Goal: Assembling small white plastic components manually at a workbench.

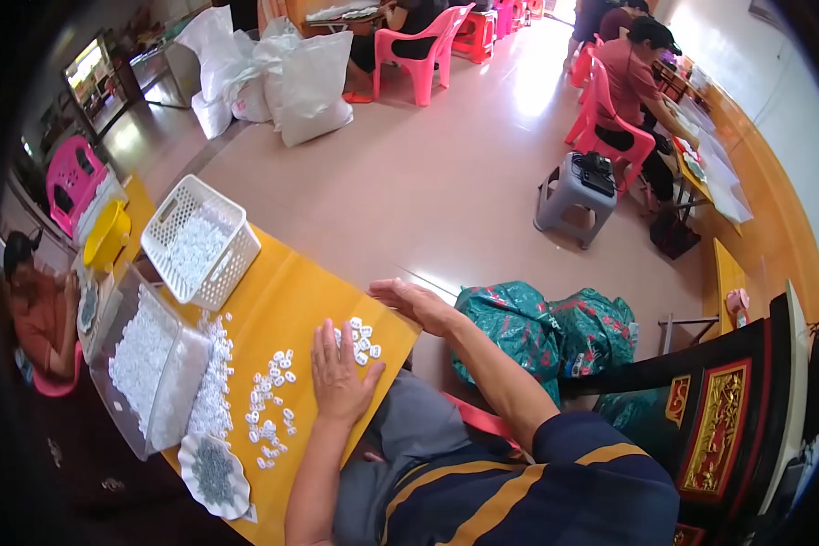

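My left hand [341,375] lies flat on the yellow table [293,282], fingers stretched out. Its fingertips are beside a small group of white plastic pieces with dark holes [361,338]. Over the table's right edge, my right hand [414,303] is held sideways with its fingers extended, and I see nothing in it. More of the same pieces [266,396] are scattered to the left of my left hand. Beyond them runs a heap of white pieces [212,378] spilling by a clear plastic bin [168,400]. A scalloped white dish [237,487] holds small grey metallic bits.
A white basket [237,259] of white pieces stands at the table's far end, near a yellow bowl [107,234]. Green patterned bags [510,332] sit on the floor at my right. A grey stool [573,205] stands farther off. People work at other tables.
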`<state>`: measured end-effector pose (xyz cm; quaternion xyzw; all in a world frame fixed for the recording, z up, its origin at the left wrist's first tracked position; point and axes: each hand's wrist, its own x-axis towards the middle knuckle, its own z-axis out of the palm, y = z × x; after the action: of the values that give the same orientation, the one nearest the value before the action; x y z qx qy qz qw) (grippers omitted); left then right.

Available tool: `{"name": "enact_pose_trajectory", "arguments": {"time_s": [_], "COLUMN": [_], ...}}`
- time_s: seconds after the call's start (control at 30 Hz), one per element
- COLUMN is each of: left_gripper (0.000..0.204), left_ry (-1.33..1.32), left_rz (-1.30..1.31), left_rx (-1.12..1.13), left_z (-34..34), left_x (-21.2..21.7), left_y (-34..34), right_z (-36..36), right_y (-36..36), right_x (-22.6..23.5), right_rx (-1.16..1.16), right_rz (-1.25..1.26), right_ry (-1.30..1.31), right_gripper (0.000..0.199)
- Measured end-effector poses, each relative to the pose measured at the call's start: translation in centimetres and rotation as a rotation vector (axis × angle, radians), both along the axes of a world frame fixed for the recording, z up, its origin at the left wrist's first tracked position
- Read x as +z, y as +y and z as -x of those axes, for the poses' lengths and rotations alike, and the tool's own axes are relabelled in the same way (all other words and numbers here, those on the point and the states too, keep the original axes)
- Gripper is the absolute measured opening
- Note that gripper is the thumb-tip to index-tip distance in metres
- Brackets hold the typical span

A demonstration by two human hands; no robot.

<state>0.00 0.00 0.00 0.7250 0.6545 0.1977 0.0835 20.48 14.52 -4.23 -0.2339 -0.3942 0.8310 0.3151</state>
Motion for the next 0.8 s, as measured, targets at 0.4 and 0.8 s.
{"name": "enact_pose_trajectory", "arguments": {"time_s": [0.4, 0.8], "left_gripper": [0.047, 0.020], "left_ry": [0.013, -0.069], "left_rz": [-0.141, -0.242], "left_rx": [-0.120, -0.215], "left_z": [-5.4, -7.6], "left_x": [-1.1, -1.9], "left_y": [8.8, 14.8], "right_z": [1.4, 1.8], "right_y": [2.1, 3.5], "right_x": [-1.5, -8.4], "right_rx": [-0.077, -0.164], "right_rz": [0.140, 0.527], "right_ry": [0.111, 0.390], "right_gripper": [0.055, 0.041]}}
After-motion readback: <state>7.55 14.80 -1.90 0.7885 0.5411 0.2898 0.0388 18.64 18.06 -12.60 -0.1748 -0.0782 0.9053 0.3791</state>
